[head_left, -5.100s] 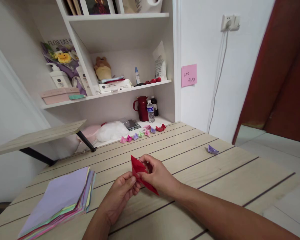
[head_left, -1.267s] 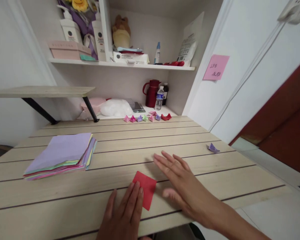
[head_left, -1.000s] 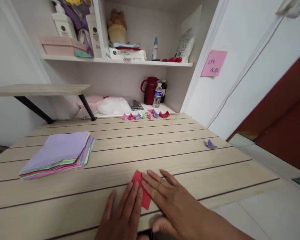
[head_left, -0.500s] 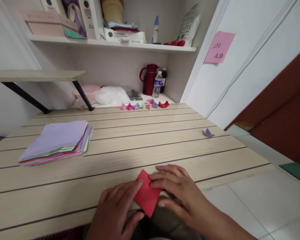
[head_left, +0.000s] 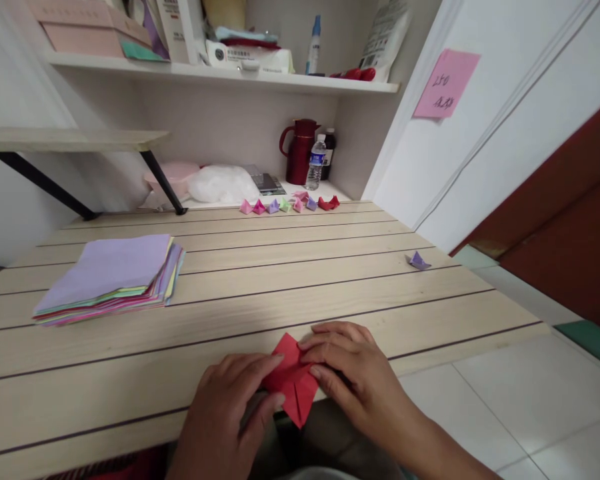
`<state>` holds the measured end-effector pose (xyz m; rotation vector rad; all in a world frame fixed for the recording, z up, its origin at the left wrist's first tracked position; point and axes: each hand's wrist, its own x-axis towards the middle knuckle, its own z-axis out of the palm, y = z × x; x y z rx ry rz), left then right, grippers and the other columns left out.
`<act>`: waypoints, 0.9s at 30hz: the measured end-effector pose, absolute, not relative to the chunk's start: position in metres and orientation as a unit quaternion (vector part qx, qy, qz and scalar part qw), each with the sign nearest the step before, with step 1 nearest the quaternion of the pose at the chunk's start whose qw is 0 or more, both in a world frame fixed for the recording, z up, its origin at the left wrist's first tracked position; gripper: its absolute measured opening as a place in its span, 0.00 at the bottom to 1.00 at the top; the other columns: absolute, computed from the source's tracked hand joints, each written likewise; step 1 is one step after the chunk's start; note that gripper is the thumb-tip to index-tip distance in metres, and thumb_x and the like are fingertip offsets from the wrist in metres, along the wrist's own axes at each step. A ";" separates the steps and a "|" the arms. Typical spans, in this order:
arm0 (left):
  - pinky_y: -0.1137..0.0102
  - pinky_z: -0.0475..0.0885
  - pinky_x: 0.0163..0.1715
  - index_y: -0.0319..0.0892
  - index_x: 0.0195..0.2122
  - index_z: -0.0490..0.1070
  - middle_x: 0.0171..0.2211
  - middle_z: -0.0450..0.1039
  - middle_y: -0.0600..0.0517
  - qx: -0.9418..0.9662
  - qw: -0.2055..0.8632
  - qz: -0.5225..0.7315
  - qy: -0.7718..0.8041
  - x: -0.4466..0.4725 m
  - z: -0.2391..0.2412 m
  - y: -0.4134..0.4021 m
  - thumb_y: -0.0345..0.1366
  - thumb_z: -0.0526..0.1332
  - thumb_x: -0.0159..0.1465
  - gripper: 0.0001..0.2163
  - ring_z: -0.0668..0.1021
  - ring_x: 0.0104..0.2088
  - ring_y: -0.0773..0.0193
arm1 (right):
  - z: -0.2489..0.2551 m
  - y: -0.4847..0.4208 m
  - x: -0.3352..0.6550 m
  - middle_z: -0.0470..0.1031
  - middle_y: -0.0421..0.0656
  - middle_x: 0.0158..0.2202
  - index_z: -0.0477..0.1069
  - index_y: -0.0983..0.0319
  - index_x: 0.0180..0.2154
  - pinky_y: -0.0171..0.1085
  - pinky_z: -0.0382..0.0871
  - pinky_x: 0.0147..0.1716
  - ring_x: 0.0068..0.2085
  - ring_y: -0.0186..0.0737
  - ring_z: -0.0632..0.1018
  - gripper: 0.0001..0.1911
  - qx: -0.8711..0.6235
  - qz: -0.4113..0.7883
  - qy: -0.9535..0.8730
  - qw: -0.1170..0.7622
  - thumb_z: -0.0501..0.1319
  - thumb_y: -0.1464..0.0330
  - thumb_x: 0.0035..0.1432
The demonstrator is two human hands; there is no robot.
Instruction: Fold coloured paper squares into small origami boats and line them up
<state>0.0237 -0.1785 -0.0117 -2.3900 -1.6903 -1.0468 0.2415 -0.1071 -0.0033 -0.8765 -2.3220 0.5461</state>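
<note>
A piece of red origami paper (head_left: 291,377), folded into a small diamond with a slit along its lower half, lies at the table's front edge. Its lower corner juts out past that edge. My left hand (head_left: 237,400) grips its left corner, index finger on top and thumb close below. From the other side, my right hand (head_left: 347,370) has its fingertips and thumb closed on the right corner. What lies beneath the fingertips is hidden.
A stack of coloured paper (head_left: 113,273) lies at left on the slatted table (head_left: 220,283). Small folded paper boats (head_left: 285,205) line the back edge; a purple one (head_left: 418,261) sits at right. Behind stand a red jug (head_left: 300,152) and a water bottle (head_left: 316,163).
My right thumb has moved up onto the red paper's right corner. A slit and flaps now show on the lower half, which looked flat before. The view has tilted slightly down.
</note>
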 end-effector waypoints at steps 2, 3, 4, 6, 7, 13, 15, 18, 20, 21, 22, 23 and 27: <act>0.67 0.78 0.37 0.52 0.51 0.70 0.41 0.81 0.57 -0.760 0.025 -0.346 -0.550 0.026 -0.013 -0.177 0.39 0.61 0.65 0.12 0.81 0.39 0.64 | -0.003 -0.108 0.240 0.79 0.37 0.46 0.74 0.52 0.43 0.47 0.61 0.53 0.50 0.43 0.74 0.09 -0.337 0.206 -0.869 0.297 0.60 0.73 0.65; 0.67 0.78 0.37 0.51 0.50 0.70 0.40 0.81 0.57 -0.755 0.032 -0.352 -0.552 0.028 -0.014 -0.175 0.38 0.60 0.66 0.11 0.81 0.38 0.64 | -0.003 -0.109 0.239 0.79 0.37 0.46 0.73 0.53 0.42 0.47 0.61 0.52 0.50 0.43 0.75 0.09 -0.344 0.203 -0.868 0.296 0.60 0.73 0.65; 0.67 0.77 0.37 0.51 0.49 0.70 0.39 0.81 0.57 -0.751 0.041 -0.357 -0.554 0.030 -0.015 -0.174 0.38 0.59 0.67 0.10 0.81 0.38 0.64 | -0.003 -0.109 0.238 0.79 0.37 0.47 0.73 0.53 0.41 0.47 0.61 0.51 0.49 0.43 0.75 0.08 -0.351 0.199 -0.867 0.293 0.60 0.73 0.65; 0.65 0.76 0.36 0.49 0.47 0.71 0.37 0.81 0.56 -0.742 0.061 -0.362 -0.561 0.034 -0.016 -0.170 0.36 0.58 0.67 0.08 0.80 0.36 0.63 | -0.004 -0.110 0.236 0.78 0.38 0.48 0.72 0.55 0.41 0.47 0.61 0.50 0.49 0.44 0.75 0.07 -0.368 0.184 -0.866 0.285 0.60 0.72 0.64; 0.65 0.75 0.36 0.48 0.46 0.71 0.36 0.80 0.56 -0.737 0.071 -0.362 -0.565 0.037 -0.017 -0.169 0.35 0.58 0.67 0.08 0.80 0.36 0.63 | -0.005 -0.110 0.236 0.77 0.39 0.49 0.72 0.55 0.42 0.48 0.61 0.50 0.49 0.45 0.74 0.07 -0.377 0.174 -0.865 0.281 0.60 0.72 0.64; 0.61 0.70 0.33 0.44 0.43 0.72 0.32 0.77 0.52 -0.720 0.147 -0.341 -0.586 0.050 -0.025 -0.166 0.31 0.55 0.68 0.07 0.75 0.33 0.58 | -0.007 -0.111 0.233 0.75 0.41 0.53 0.69 0.57 0.41 0.49 0.59 0.50 0.51 0.47 0.73 0.03 -0.412 0.146 -0.861 0.261 0.61 0.70 0.65; 0.60 0.69 0.33 0.43 0.44 0.72 0.32 0.76 0.51 -0.717 0.166 -0.329 -0.592 0.052 -0.027 -0.166 0.31 0.55 0.68 0.08 0.74 0.33 0.57 | -0.006 -0.110 0.231 0.75 0.41 0.52 0.68 0.57 0.39 0.49 0.59 0.50 0.51 0.47 0.73 0.02 -0.417 0.146 -0.858 0.262 0.61 0.69 0.65; 0.61 0.69 0.33 0.41 0.47 0.71 0.31 0.75 0.51 -0.711 0.191 -0.323 -0.595 0.052 -0.028 -0.165 0.33 0.56 0.68 0.09 0.74 0.32 0.57 | -0.006 -0.109 0.227 0.75 0.41 0.51 0.68 0.58 0.38 0.48 0.59 0.48 0.49 0.47 0.73 0.02 -0.427 0.133 -0.854 0.267 0.60 0.69 0.65; 0.62 0.70 0.33 0.38 0.48 0.71 0.31 0.75 0.50 -0.707 0.201 -0.323 -0.596 0.051 -0.027 -0.164 0.33 0.56 0.68 0.10 0.74 0.32 0.58 | -0.006 -0.108 0.224 0.76 0.42 0.51 0.67 0.58 0.36 0.48 0.59 0.47 0.48 0.48 0.73 0.03 -0.437 0.119 -0.850 0.270 0.60 0.69 0.65; 0.63 0.70 0.33 0.37 0.49 0.70 0.31 0.75 0.50 -0.706 0.202 -0.323 -0.597 0.049 -0.027 -0.164 0.33 0.56 0.68 0.10 0.74 0.32 0.58 | -0.006 -0.107 0.222 0.76 0.42 0.50 0.67 0.58 0.36 0.48 0.59 0.46 0.48 0.48 0.73 0.03 -0.441 0.113 -0.849 0.270 0.60 0.70 0.65; 0.63 0.70 0.34 0.37 0.49 0.70 0.31 0.75 0.50 -0.705 0.201 -0.324 -0.598 0.048 -0.027 -0.165 0.33 0.55 0.69 0.11 0.74 0.32 0.59 | -0.007 -0.106 0.221 0.76 0.42 0.50 0.67 0.58 0.35 0.48 0.59 0.46 0.48 0.49 0.73 0.04 -0.444 0.109 -0.848 0.269 0.60 0.70 0.64; 0.64 0.70 0.34 0.36 0.49 0.70 0.32 0.75 0.50 -0.706 0.196 -0.326 -0.597 0.046 -0.027 -0.166 0.32 0.55 0.69 0.11 0.74 0.32 0.60 | -0.007 -0.106 0.220 0.76 0.42 0.50 0.67 0.58 0.34 0.49 0.59 0.46 0.48 0.49 0.73 0.04 -0.447 0.106 -0.847 0.267 0.61 0.70 0.64; 0.67 0.71 0.43 0.38 0.50 0.71 0.42 0.75 0.45 -0.703 0.188 -0.355 -0.587 0.039 -0.028 -0.177 0.30 0.56 0.68 0.11 0.76 0.42 0.61 | -0.007 -0.105 0.220 0.76 0.41 0.51 0.67 0.58 0.34 0.49 0.60 0.46 0.48 0.49 0.72 0.05 -0.448 0.101 -0.849 0.260 0.62 0.69 0.63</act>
